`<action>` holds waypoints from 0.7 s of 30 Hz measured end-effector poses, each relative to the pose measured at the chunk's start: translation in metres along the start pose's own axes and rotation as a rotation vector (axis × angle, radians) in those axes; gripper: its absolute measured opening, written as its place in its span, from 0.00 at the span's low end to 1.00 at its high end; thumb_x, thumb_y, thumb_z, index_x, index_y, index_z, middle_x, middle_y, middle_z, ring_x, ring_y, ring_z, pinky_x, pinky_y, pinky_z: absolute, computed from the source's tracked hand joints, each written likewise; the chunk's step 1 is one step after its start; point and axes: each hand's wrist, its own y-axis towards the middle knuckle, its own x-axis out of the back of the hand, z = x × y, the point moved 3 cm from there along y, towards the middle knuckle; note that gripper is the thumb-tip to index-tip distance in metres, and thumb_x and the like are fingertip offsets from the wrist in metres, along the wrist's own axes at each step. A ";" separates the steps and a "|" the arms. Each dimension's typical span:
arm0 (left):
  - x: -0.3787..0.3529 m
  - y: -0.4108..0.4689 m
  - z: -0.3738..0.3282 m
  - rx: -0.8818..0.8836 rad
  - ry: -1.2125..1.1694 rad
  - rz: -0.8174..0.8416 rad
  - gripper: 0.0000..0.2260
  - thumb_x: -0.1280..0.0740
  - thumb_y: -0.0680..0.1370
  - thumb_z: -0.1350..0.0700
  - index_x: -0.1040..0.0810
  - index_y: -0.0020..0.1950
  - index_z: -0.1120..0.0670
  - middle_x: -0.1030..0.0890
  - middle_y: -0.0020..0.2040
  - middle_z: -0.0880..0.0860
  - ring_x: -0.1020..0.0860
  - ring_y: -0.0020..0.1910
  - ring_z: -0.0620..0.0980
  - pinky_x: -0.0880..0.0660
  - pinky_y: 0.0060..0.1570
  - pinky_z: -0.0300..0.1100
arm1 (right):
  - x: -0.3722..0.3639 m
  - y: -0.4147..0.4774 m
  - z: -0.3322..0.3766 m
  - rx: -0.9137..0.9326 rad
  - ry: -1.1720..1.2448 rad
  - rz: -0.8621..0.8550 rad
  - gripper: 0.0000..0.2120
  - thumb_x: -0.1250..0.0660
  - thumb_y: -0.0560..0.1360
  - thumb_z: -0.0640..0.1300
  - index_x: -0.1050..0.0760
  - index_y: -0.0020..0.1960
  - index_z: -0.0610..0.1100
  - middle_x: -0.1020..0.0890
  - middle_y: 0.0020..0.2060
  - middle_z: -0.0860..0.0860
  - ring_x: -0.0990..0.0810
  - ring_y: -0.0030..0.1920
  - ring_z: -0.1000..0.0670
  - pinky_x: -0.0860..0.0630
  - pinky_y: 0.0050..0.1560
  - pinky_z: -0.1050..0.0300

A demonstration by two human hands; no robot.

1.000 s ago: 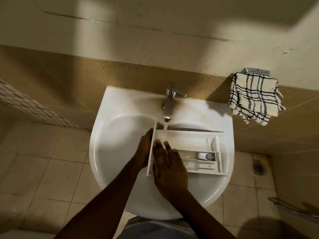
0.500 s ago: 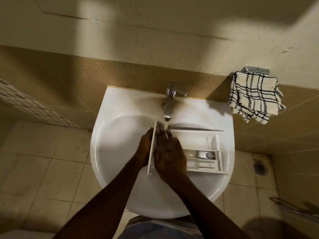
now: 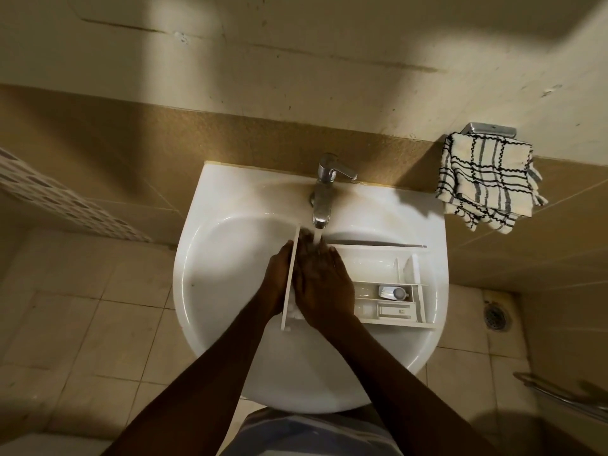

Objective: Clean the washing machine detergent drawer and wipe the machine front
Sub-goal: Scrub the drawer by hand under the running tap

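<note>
A white detergent drawer (image 3: 378, 274) lies across the basin of a white sink (image 3: 230, 258), its front panel on the left and its compartments facing up. My left hand (image 3: 278, 278) grips the outer side of that front panel. My right hand (image 3: 320, 281) lies flat inside the drawer's left compartment, fingers spread and reaching up under the running water from the chrome tap (image 3: 324, 192). A small grey siphon cap (image 3: 393, 292) sits in a middle compartment.
A checked black-and-white cloth (image 3: 487, 181) hangs on a metal holder on the wall at the right. A floor drain (image 3: 496, 315) lies right of the sink. A metal rail (image 3: 559, 394) crosses the lower right corner. Beige tiles cover the floor.
My right hand slid away from me along the drawer's left compartment, from the near side up into the water stream. My left hand and the drawer stayed put.
</note>
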 end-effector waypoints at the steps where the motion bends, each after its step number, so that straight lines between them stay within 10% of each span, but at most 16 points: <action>1: 0.000 0.000 -0.001 0.014 -0.012 0.006 0.17 0.41 0.84 0.50 0.18 0.43 0.55 0.16 0.33 0.51 0.18 0.38 0.49 0.23 0.43 0.42 | 0.001 -0.010 0.000 0.008 0.011 0.015 0.26 0.47 0.83 0.50 0.44 0.79 0.46 0.38 0.78 0.48 0.42 0.78 0.47 0.40 0.76 0.47; 16: 0.002 0.006 0.004 -0.008 0.016 0.019 0.15 0.41 0.84 0.49 0.18 0.48 0.53 0.14 0.40 0.51 0.17 0.45 0.50 0.22 0.50 0.43 | -0.004 -0.004 0.000 0.010 -0.029 -0.009 0.27 0.49 0.83 0.51 0.44 0.80 0.44 0.39 0.78 0.46 0.41 0.78 0.46 0.42 0.77 0.49; 21: 0.000 0.003 0.002 0.050 0.022 0.026 0.18 0.43 0.84 0.48 0.20 0.47 0.58 0.18 0.35 0.54 0.18 0.32 0.49 0.21 0.33 0.37 | 0.000 -0.051 0.005 0.060 0.020 0.019 0.27 0.44 0.82 0.50 0.45 0.80 0.48 0.39 0.78 0.50 0.42 0.78 0.50 0.42 0.76 0.50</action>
